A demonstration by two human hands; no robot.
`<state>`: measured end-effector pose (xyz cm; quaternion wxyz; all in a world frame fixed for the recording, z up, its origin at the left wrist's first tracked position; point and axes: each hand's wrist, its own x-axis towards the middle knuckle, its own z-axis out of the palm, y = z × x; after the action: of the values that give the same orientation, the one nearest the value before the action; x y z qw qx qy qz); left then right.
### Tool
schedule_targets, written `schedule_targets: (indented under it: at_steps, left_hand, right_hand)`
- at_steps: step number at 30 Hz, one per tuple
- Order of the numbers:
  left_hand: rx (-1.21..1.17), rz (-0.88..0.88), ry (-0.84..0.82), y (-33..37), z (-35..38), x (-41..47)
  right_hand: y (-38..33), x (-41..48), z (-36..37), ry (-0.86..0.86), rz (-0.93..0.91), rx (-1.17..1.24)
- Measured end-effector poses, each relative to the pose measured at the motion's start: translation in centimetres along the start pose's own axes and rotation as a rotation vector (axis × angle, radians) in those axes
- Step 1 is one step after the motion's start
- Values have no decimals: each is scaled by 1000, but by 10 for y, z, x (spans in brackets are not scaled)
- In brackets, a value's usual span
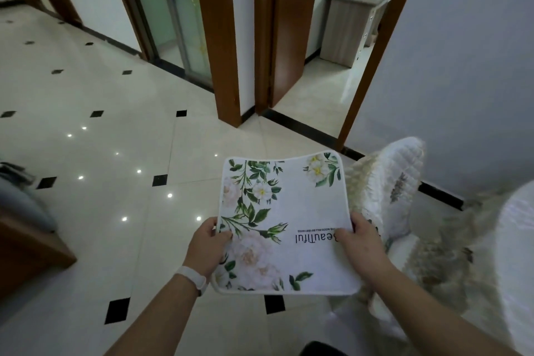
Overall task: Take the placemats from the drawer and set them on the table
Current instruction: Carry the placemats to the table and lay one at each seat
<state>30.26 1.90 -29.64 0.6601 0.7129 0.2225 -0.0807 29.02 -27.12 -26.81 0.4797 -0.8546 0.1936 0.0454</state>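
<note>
A white placemat (pixel 291 205) printed with green leaves, pale flowers and the word "Beautiful" is held flat in the air above the tiled floor. My left hand (pixel 206 243) grips its left edge, thumb on top; a white band sits on that wrist. My right hand (pixel 361 243) grips its right edge over the printed word. I cannot tell whether more than one mat is in the stack. A white tablecloth edge (pixel 517 254) shows at the far right. No drawer is in view.
A chair with a quilted white and beige cover (pixel 396 188) stands just right of the mat. Brown furniture (pixel 26 251) juts in at the left edge. Ahead are wooden door frames (pixel 219 37), an open doorway with a grey cabinet (pixel 349 23), and glossy floor tiles.
</note>
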Motion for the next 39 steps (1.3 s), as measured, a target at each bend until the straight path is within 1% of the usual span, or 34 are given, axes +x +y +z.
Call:
schedule_targets:
  at_steps: [4, 8, 13, 17, 22, 25, 31, 39]
  left_hand:
    - [-21, -33, -1, 5, 2, 26]
    - [23, -49, 30, 14, -3, 68]
    - [82, -92, 74, 34, 4, 143]
    - [157, -99, 66, 76, 32, 214]
    - [199, -57, -24, 146, 87, 286]
    - [207, -31, -65, 174, 121, 318]
    - [259, -28, -180, 199, 170, 361]
    - [331, -16, -361, 223, 239, 459]
  right_hand:
    - [-17, 32, 10, -2, -38, 5]
    - [-20, 79, 38, -49, -3, 25]
    - [-30, 158, 73, -87, 41, 91]
    - [-49, 233, 79, -64, 92, 155]
    - [-74, 312, 51, -8, 131, 191]
    - [-88, 350, 26, 41, 144, 229]
    - [-94, 392, 0, 122, 155, 250]
    - [-85, 447, -12, 284, 338, 269]
